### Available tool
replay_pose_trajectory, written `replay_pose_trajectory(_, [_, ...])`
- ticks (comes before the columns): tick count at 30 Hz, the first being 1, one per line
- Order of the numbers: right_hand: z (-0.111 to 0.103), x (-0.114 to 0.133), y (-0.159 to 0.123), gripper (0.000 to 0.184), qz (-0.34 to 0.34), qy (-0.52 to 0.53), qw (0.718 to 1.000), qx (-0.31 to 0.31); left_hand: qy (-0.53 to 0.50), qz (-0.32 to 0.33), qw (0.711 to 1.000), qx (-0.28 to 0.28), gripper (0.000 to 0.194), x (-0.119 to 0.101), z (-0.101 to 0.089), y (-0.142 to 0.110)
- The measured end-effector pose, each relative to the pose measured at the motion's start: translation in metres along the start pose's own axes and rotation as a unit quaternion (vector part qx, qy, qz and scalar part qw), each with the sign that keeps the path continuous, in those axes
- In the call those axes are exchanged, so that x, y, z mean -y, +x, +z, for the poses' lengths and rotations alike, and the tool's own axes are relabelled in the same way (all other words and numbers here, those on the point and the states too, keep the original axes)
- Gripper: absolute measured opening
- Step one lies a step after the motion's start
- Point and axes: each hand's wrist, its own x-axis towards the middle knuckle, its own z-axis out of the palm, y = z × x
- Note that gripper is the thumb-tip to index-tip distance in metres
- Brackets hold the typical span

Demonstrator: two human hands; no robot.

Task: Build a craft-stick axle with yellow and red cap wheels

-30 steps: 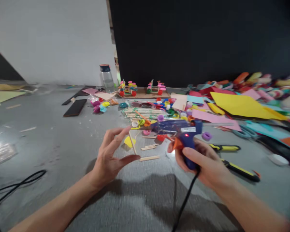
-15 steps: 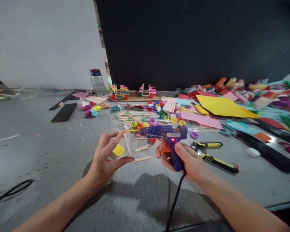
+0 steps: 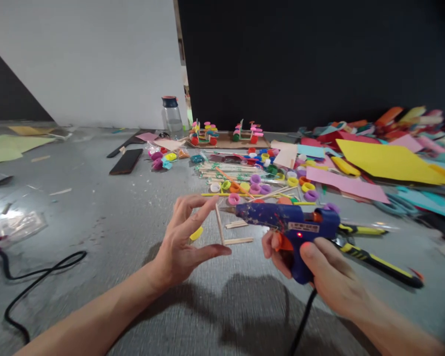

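Blue plastic, scuffed and flecked, forms the body of a glue gun (image 3: 270, 215), seen from the head camera in the middle of the view, above the table (image 3: 107, 217). The right hand (image 3: 332, 277) is wrapped around its handle, with fingers at the orange trigger (image 3: 285, 242). A pale label (image 3: 303, 227) on its side appears to read "HOT MELT GLUE GUN", though the small print is blurred; a red light (image 3: 299, 234) glows below it. The left hand (image 3: 178, 247) pinches a short wooden stick (image 3: 220, 225) lengthwise, one end at the forefinger, the other at the thumb. The metal nozzle (image 3: 228, 210) is just beside the stick's upper end; whether they touch, I cannot tell. Beneath and beside these lie more cut sticks (image 3: 236, 224) and a yellow piece (image 3: 196, 233). Farther toward the table's far edge are coloured caps (image 3: 233, 199) and bundled sticks (image 3: 226, 173) in wrappers with green marks too small to read. Near that far edge, two small models (image 3: 203, 136) with cap wheels stand on cardboard (image 3: 224, 143), right of a clear bottle (image 3: 172, 117). Toward the far right corner sits a large yellow sheet (image 3: 385, 160); nearer, a yellow-and-black-handled tool (image 3: 381, 267) lies behind the right hand. A black cord (image 3: 40, 269) loops toward the table's left edge.
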Motion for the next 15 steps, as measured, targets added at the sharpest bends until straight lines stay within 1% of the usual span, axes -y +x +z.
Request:
replay_pose_trajectory(4, [-0.0004, -0.0013, -0.0013, 0.038, -0.005, -0.028, 1.000, -0.007, -0.004, 0.012, 1.000, 0.000, 0.087, -0.0015, -0.0015, 0.0001])
replay_pose_trajectory(9, [0.0017, -0.0014, -0.0052, 0.036, -0.008, -0.022, 0.999, -0.025, -0.005, 0.021, 1.000, 0.009, 0.088, -0.0021, -0.0031, -0.0006])
replay_pose_trajectory(12, [0.0022, 0.0004, -0.0059, 0.035, -0.005, -0.029, 0.999, -0.025, -0.004, 0.026, 1.000, 0.008, 0.089, -0.0025, -0.0030, -0.0005])
replay_pose_trajectory(15, [0.0016, 0.0025, -0.0041, 0.037, -0.004, -0.044, 0.999, -0.021, -0.004, 0.030, 0.999, 0.010, 0.090, -0.0031, -0.0029, -0.0002])
